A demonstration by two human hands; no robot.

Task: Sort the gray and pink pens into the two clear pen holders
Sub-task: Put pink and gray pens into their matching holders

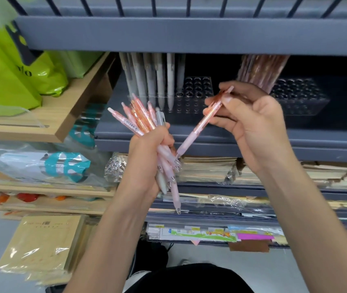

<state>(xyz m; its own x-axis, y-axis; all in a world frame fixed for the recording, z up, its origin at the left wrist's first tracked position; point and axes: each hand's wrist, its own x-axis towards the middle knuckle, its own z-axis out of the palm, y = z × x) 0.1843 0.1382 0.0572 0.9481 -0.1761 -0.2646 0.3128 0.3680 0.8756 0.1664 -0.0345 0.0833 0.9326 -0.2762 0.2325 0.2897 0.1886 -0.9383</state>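
The left hand (147, 149) grips a loose bundle of pens (138, 117) in its fist. Most are pink, with at least one gray pen (159, 117) among them. They fan out at the top and sit staggered at the bottom, so one could slip out and fall to the floor if the fist loosens.

The right hand (250, 123) pinches a single pink pen (198, 125) near its clicker end, in front of the gray shelf (189, 132). The pen hangs between the two hands, its tip just beside the bundle. Its long axis runs on a diagonal, with the clicker up and to the far right and the writing tip down and to the near left.

The tip needs to point downward to enter a hole. The low shelf above leaves little headroom, so the pen could knock the standing pink pens (261, 68). It belongs in the right holder (299, 98). The left holder (195, 89), which carries the gray pens (153, 81), is nearer, so a mis-sort is possible.
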